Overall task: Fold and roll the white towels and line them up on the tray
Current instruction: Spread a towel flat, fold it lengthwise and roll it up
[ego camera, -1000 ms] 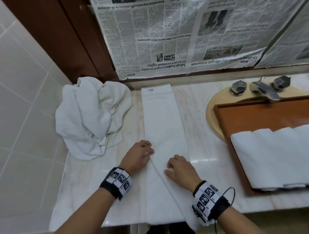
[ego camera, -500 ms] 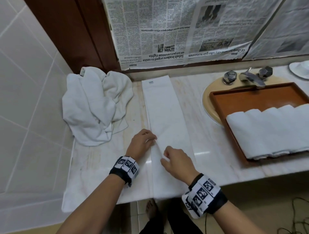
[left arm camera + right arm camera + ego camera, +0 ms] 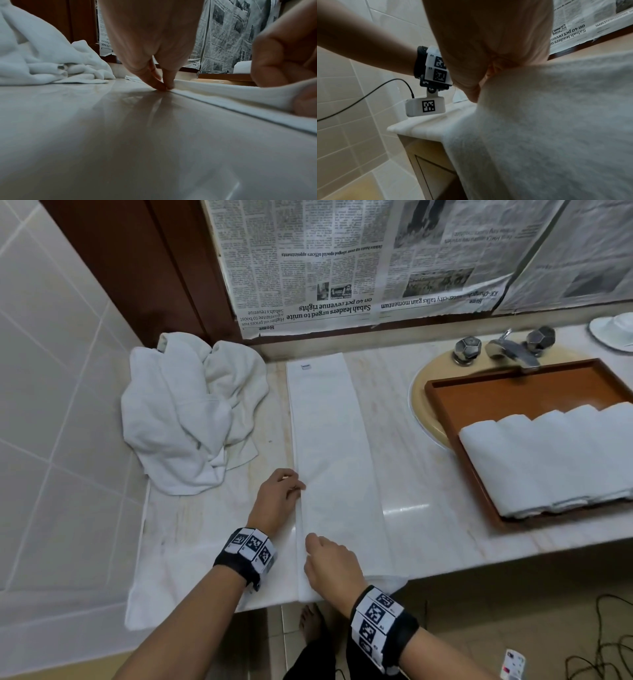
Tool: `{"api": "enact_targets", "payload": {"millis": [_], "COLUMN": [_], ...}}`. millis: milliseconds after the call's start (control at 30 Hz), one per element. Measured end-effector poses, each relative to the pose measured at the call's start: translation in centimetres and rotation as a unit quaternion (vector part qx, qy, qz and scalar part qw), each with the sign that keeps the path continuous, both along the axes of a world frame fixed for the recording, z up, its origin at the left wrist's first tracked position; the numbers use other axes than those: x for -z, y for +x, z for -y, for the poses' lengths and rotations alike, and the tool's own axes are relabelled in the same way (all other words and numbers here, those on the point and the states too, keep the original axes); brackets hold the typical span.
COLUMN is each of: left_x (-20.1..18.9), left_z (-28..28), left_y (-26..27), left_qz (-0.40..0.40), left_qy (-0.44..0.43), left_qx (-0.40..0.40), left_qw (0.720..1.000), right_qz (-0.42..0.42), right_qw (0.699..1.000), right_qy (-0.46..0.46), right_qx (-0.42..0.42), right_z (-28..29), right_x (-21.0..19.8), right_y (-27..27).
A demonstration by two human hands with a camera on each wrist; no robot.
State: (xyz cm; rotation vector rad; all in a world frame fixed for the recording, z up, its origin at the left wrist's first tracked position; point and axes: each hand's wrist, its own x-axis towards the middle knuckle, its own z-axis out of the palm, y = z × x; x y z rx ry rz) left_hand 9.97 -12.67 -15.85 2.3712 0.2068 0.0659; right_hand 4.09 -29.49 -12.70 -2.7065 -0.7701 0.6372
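A long white towel (image 3: 335, 460), folded into a narrow strip, lies flat on the marble counter (image 3: 421, 542) from the back wall to the front edge. My left hand (image 3: 298, 487) pinches its left edge about halfway along; in the left wrist view the fingertips (image 3: 163, 86) meet on that edge. Nearer the front edge, my right hand (image 3: 310, 549) grips the same edge with curled fingers. A brown wooden tray (image 3: 442, 392) sits over the sink at the right. Several rolled white towels (image 3: 548, 457) lie side by side in it.
A crumpled pile of white towels (image 3: 185, 416) lies at the back left of the counter. Behind the tray are a faucet (image 3: 510, 354) and a white dish (image 3: 613, 333). Newspaper (image 3: 342, 268) covers the back wall, tiles the left wall. Cables (image 3: 603, 645) lie on the floor.
My right hand has slid back along the towel's left edge toward the counter's front. The slanting fold near the front now lies straight. The left hand has stayed in place.
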Motion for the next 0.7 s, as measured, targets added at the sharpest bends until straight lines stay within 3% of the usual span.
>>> {"api": "enact_targets", "payload": {"millis": [100, 167, 233, 300, 400, 500, 600, 700], "left_x": [-0.1, 0.0, 0.3, 0.5, 0.7, 0.7, 0.5, 0.9], "left_z": [0.3, 0.5, 0.5, 0.6, 0.8, 1.5, 2.8, 3.4], "left_y": [-0.2, -0.1, 0.0, 0.1, 0.3, 1.1, 1.6, 1.7], "left_qz": [-0.004, -0.012, -0.024, -0.032, -0.029, -0.030, -0.091, -0.142], "left_qy": [0.004, 0.002, 0.001, 0.003, 0.034, 0.067, 0.150, 0.209], "left_qx": [-0.007, -0.011, -0.012, -0.009, 0.008, 0.006, 0.035, 0.048], "left_qw": [1.000, 1.000, 1.000, 0.999, 0.999, 0.997, 0.984, 0.966], "right_qz": [0.018, 0.003, 0.041, 0.032, -0.046, 0.014, 0.055, 0.048], "right_qw": [1.000, 0.997, 0.988, 0.980, 0.981, 0.988, 0.994, 0.996], "right_qy": [0.011, -0.007, -0.027, 0.030, 0.089, 0.111, 0.072, 0.006], "right_qx": [-0.022, -0.078, -0.147, -0.196, -0.165, -0.106, -0.052, -0.071], "right_z": [-0.2, 0.0, 0.4, 1.8, 3.2, 3.9, 4.0, 3.8], "right_x": [0.1, -0.6, -0.1, 0.4, -0.8, -0.2, 1.0, 2.1], "right_y": [-0.3, -0.5, -0.6, -0.2, 3.0, 7.8, 11.9, 14.1]}}
